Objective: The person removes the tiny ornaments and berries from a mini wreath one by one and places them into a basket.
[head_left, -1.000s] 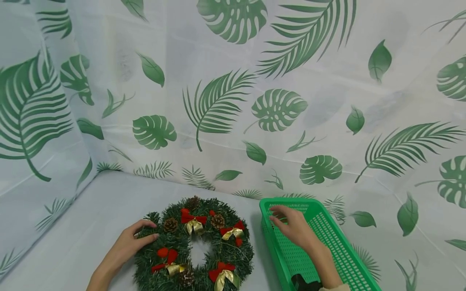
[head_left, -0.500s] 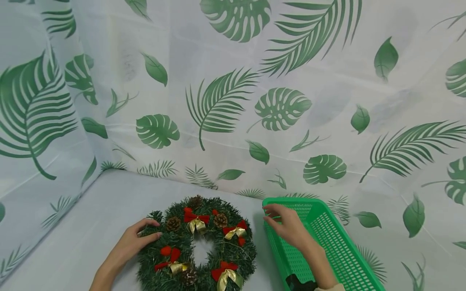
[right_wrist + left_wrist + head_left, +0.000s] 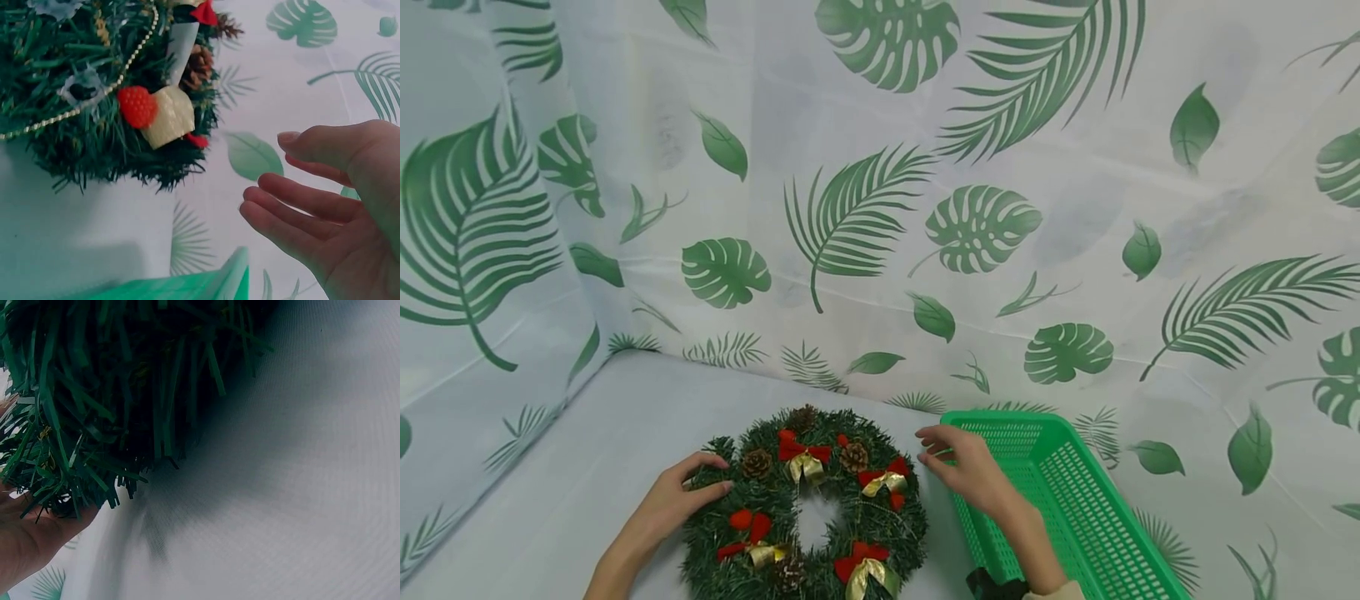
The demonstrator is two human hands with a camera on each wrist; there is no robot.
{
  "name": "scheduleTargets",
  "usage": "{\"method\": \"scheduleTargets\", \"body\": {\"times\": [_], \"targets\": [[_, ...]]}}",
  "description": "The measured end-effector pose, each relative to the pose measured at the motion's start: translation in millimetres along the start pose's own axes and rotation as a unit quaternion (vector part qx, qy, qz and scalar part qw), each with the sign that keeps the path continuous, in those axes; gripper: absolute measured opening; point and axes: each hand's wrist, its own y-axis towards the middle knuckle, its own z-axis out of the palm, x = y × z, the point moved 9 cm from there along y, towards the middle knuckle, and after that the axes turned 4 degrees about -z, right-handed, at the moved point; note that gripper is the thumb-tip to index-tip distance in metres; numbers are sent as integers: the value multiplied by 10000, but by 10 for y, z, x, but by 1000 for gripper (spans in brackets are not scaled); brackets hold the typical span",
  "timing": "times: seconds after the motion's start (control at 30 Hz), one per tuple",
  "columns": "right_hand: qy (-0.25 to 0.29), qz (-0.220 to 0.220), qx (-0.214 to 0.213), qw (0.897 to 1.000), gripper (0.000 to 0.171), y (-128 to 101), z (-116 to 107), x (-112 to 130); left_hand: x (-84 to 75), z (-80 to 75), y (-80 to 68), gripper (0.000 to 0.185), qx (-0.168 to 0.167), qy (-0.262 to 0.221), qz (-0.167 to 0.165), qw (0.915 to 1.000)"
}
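A green Christmas wreath (image 3: pixel 805 508) with red and gold bows and pine cones lies flat on the table. My left hand (image 3: pixel 688 492) rests on its left rim, fingers and thumb curled round the needles (image 3: pixel 69 425). My right hand (image 3: pixel 958 462) hovers open between the wreath's right side and the near corner of a green plastic basket (image 3: pixel 1075 508), touching nothing. In the right wrist view its fingers (image 3: pixel 294 212) are loosely spread, apart from the wreath (image 3: pixel 94 94), and a gold bow with a red berry (image 3: pixel 156 112) shows on the rim.
A white cloth with green leaf prints covers the table (image 3: pixel 587 450) and hangs as a backdrop behind and on the left. The basket (image 3: pixel 187 284) stands close to the wreath's right edge, with a narrow gap between them.
My right hand has moved left, from over the basket's near corner to the gap beside the wreath. The left hand and the wreath have stayed put.
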Motion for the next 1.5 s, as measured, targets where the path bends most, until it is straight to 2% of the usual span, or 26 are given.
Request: {"method": "scheduleTargets", "body": {"times": [0.3,0.63,1.2,1.5], "targets": [[169,-238,55,9996,29,38,139,69,6,11,4,44,-27,14,-17,10000],[385,-262,274,9985,32,67,296,135,34,1,9,46,5,39,-116,9999],[-36,-359,474,9982,31,216,466,258,9,15,12,46,7,96,-74,9999],[168,-353,455,9982,30,304,620,298,25,20,17,47,55,66,-153,9998]]}}
